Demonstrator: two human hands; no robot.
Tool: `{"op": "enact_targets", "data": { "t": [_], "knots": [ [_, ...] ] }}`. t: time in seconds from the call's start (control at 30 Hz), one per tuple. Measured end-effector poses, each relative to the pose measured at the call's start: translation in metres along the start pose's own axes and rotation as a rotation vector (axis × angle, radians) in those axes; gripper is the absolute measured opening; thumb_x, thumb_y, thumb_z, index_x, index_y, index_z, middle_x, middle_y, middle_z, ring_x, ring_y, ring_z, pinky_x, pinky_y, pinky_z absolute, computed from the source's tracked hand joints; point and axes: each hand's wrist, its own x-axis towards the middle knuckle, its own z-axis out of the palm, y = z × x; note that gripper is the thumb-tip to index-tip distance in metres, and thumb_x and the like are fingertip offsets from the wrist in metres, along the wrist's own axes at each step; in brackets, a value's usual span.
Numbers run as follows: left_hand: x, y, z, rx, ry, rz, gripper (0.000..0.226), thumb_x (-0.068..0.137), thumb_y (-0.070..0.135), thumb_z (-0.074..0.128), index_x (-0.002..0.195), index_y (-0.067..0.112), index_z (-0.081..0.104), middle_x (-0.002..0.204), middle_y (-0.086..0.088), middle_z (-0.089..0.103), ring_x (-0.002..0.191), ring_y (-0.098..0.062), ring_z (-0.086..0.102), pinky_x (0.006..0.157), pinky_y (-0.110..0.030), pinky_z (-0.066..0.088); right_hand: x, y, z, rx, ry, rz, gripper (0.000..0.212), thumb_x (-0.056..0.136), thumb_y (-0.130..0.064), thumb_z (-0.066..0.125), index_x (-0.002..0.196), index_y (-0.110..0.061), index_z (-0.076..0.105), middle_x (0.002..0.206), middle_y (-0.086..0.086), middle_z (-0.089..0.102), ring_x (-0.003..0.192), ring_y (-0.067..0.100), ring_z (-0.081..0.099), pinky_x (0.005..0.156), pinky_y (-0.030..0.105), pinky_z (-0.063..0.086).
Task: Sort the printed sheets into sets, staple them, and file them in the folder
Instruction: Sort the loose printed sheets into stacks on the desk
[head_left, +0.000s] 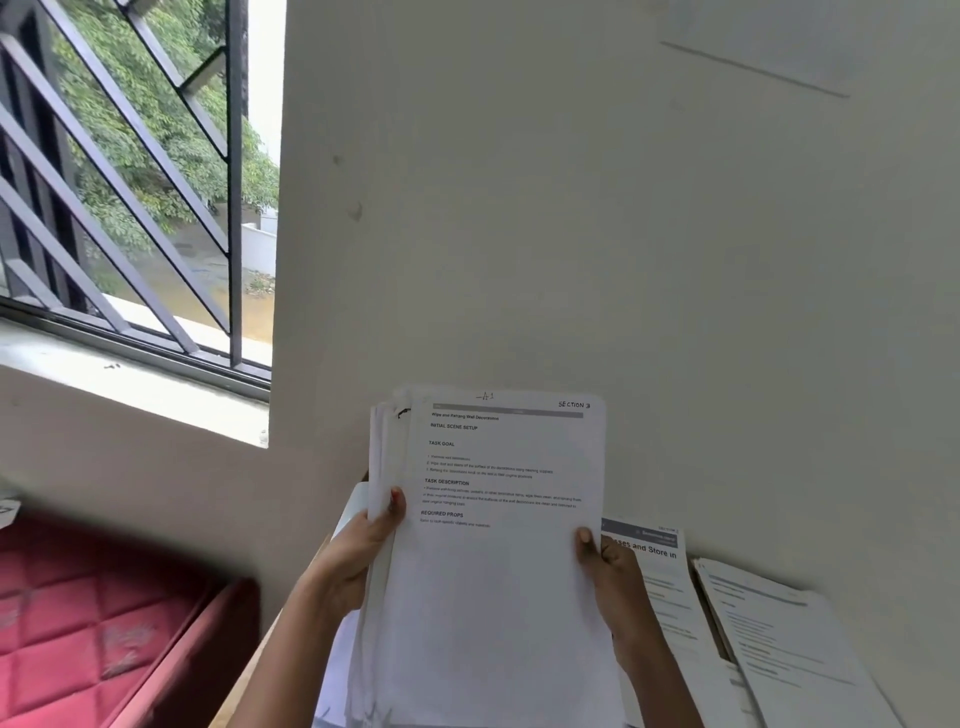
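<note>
I hold a thick stack of printed sheets (498, 561) upright in front of me. Its top page reads "SECTION 3" with headings such as "TASK GOAL". My left hand (363, 551) grips the stack's left edge, thumb on the front. My right hand (613, 582) grips the right edge, thumb on the front page. Two sorted piles lie on the table to the right: one (670, 587) partly hidden behind my right hand, another (779, 639) further right. No stapler or folder is visible.
A cream wall (571, 234) rises straight ahead behind the wooden table (254, 675). A barred window (130, 182) with a sill is at upper left. A red quilted cushion (88, 623) sits at lower left, beside the table edge.
</note>
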Motion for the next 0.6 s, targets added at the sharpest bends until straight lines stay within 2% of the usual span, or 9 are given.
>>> {"op": "enact_targets", "data": {
  "t": [0.1, 0.17, 0.23, 0.27, 0.37, 0.4, 0.47, 0.53, 0.6],
  "knots": [
    [0.002, -0.002, -0.008, 0.001, 0.008, -0.012, 0.107, 0.038, 0.066, 0.086, 0.125, 0.009, 0.060, 0.118, -0.018, 0.068, 0.106, -0.038, 0.066, 0.092, -0.052, 0.053, 0.001, 0.003, 0.005, 0.008, -0.001, 0.012, 0.019, 0.093, -0.020, 0.059, 0.080, -0.011, 0.070, 0.075, -0.010, 0.072, 0.079, 0.010, 0.066, 0.071, 0.021, 0.048],
    [0.001, -0.001, -0.011, -0.019, -0.008, 0.007, 0.108, 0.034, 0.063, 0.089, 0.123, 0.007, 0.062, 0.118, -0.020, 0.067, 0.101, -0.037, 0.068, 0.083, -0.049, 0.057, 0.002, 0.006, 0.007, 0.071, 0.043, 0.006, 0.012, 0.078, -0.029, 0.075, 0.081, -0.017, 0.076, 0.084, -0.001, 0.075, 0.086, 0.019, 0.067, 0.081, 0.030, 0.050],
    [-0.001, 0.002, -0.019, -0.058, -0.019, 0.020, 0.111, 0.029, 0.058, 0.093, 0.121, 0.003, 0.062, 0.117, -0.024, 0.066, 0.094, -0.037, 0.070, 0.071, -0.046, 0.060, 0.005, 0.011, 0.006, 0.107, 0.091, 0.036, 0.049, 0.050, -0.053, 0.086, 0.081, -0.016, 0.077, 0.086, 0.008, 0.075, 0.086, 0.022, 0.068, 0.083, 0.036, 0.052],
    [-0.002, 0.004, -0.026, -0.080, -0.021, 0.029, 0.113, 0.029, 0.055, 0.094, 0.121, 0.001, 0.061, 0.118, -0.026, 0.065, 0.092, -0.037, 0.070, 0.070, -0.046, 0.060, 0.007, 0.015, 0.005, 0.120, 0.124, 0.054, 0.057, 0.044, -0.057, 0.087, 0.081, -0.015, 0.077, 0.087, 0.012, 0.074, 0.086, 0.024, 0.068, 0.086, 0.039, 0.053],
    [-0.008, 0.014, -0.050, -0.133, 0.037, 0.102, 0.112, 0.032, 0.055, 0.094, 0.123, -0.002, 0.059, 0.120, -0.026, 0.064, 0.097, -0.037, 0.069, 0.077, -0.046, 0.060, 0.016, 0.034, 0.000, 0.157, 0.236, 0.148, 0.015, 0.072, -0.024, 0.082, 0.076, -0.011, 0.075, 0.088, 0.012, 0.074, 0.094, 0.032, 0.068, 0.093, 0.049, 0.051],
    [-0.012, 0.020, -0.057, -0.151, 0.060, 0.134, 0.098, 0.041, 0.055, 0.091, 0.117, 0.000, 0.064, 0.118, -0.025, 0.065, 0.095, -0.035, 0.070, 0.074, -0.044, 0.060, 0.018, 0.042, -0.002, 0.139, 0.274, 0.181, 0.008, 0.077, -0.017, 0.078, 0.076, -0.010, 0.075, 0.089, 0.011, 0.074, 0.095, 0.032, 0.067, 0.093, 0.049, 0.051],
    [-0.021, 0.033, -0.072, -0.227, 0.073, 0.175, 0.049, 0.075, 0.049, 0.069, 0.096, 0.005, 0.075, 0.108, -0.019, 0.069, 0.080, -0.027, 0.073, 0.060, -0.036, 0.060, 0.021, 0.057, -0.005, 0.041, 0.339, 0.220, 0.008, 0.082, -0.016, 0.073, 0.078, -0.009, 0.072, 0.088, 0.011, 0.073, 0.090, 0.030, 0.066, 0.088, 0.042, 0.052],
    [-0.029, 0.047, -0.096, -0.280, 0.135, 0.206, 0.052, 0.088, 0.051, 0.045, 0.092, 0.009, 0.075, 0.096, -0.011, 0.073, 0.070, -0.020, 0.073, 0.053, -0.032, 0.059, 0.019, 0.069, -0.005, -0.101, 0.386, 0.237, 0.015, 0.085, -0.017, 0.070, 0.075, -0.006, 0.069, 0.078, 0.008, 0.070, 0.079, 0.026, 0.062, 0.076, 0.032, 0.046],
    [-0.037, 0.062, -0.128, -0.353, 0.108, 0.280, 0.060, 0.086, 0.056, 0.046, 0.106, 0.007, 0.073, 0.108, -0.016, 0.071, 0.091, -0.022, 0.072, 0.071, -0.037, 0.060, 0.015, 0.082, 0.000, -0.228, 0.394, 0.243, 0.025, 0.087, -0.018, 0.068, 0.074, 0.003, 0.064, 0.068, 0.009, 0.063, 0.068, 0.025, 0.055, 0.068, 0.031, 0.038]
  ]
}}
